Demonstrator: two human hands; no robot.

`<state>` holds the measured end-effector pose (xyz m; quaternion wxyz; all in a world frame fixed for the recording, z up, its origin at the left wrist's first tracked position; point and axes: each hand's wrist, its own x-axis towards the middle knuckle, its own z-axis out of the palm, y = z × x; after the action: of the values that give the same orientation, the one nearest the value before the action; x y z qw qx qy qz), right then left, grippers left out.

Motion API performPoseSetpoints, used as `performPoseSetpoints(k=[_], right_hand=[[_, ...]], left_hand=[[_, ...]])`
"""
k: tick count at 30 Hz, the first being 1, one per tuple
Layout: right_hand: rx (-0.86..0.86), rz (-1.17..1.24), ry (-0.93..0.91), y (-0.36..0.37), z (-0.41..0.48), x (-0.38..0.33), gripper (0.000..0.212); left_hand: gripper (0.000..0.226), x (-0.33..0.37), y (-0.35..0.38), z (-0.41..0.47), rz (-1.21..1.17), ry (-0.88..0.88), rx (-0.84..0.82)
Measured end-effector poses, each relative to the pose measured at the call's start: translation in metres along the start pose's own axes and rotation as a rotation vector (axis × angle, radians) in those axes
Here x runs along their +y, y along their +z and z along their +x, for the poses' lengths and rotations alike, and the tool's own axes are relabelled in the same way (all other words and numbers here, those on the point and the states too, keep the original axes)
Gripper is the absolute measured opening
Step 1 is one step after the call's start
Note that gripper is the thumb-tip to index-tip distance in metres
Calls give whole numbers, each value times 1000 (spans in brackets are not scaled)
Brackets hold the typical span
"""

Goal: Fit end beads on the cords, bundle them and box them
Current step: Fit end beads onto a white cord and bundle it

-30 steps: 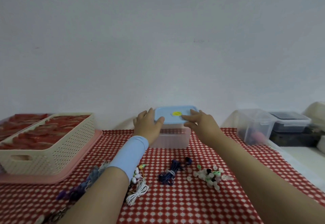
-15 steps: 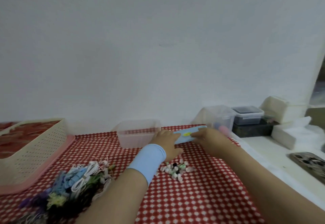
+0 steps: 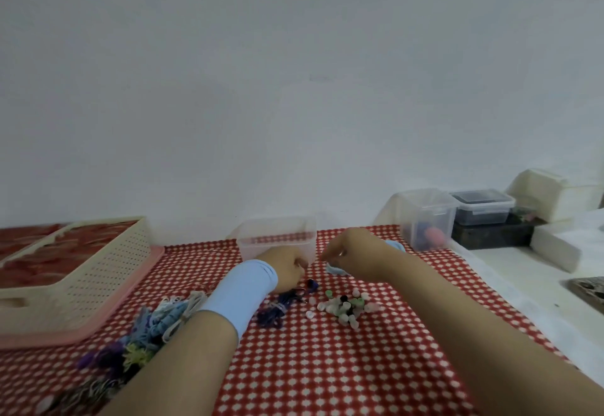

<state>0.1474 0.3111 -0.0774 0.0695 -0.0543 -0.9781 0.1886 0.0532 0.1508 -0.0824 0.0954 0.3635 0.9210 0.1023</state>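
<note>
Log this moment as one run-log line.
clear plastic box: open | light blue lid: on cloth, behind right hand | left hand: beside dark blue cord bundle

The blue lid is off the clear box, now lying on the cloth behind the right hand; both hands have let it go.

A matt, red-and-white patterned cloth is covering the table. The clear box is showing as smooth, translucent plastic, the perforated cream basket as matt plastic. The cords are looking like soft woven thread, the beads glossy and smooth. A smooth light-blue fabric sleeve is wrapping the left wrist.
</note>
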Motion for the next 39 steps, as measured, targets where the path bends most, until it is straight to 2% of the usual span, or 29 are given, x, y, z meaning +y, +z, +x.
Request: performPoseSetpoints(k=[5, 8, 12, 16, 19, 24, 27, 29, 34, 37, 39], right_hand=[[-198, 0, -61, 16, 10, -31, 38], [-269, -45, -72, 28, 18, -41, 44], [-131, 22, -73, 33, 28, -46, 32], [18, 197, -99, 16, 41, -51, 18], [115, 315, -68, 0, 57, -54, 11], [284, 522, 24, -22, 88, -54, 6], [343, 472, 55, -26, 108, -52, 5], [348, 408, 69, -21, 119, -49, 7], [213, 70, 157, 14, 127, -39, 9], [95, -9, 150, 30, 125, -33, 10], [50, -23, 119, 32, 122, -34, 14]], left_hand=[[63, -17, -1, -14, 75, -37, -243], [54, -25, -4, -17, 133, -28, -200], [35, -37, -15, -20, 14, 28, -41], [42, -46, -37, -18, -256, 50, 147], [38, -52, -55, -8, -396, 114, 274], [34, -52, -82, 15, -503, 143, 411], [28, -52, -91, 32, -455, 134, 463], [28, -54, -89, 42, -400, 119, 435], [24, -63, -62, 53, -220, 91, 275], [24, -72, -48, 54, -199, 75, 178], [30, -79, -47, 50, -221, 64, 172]])
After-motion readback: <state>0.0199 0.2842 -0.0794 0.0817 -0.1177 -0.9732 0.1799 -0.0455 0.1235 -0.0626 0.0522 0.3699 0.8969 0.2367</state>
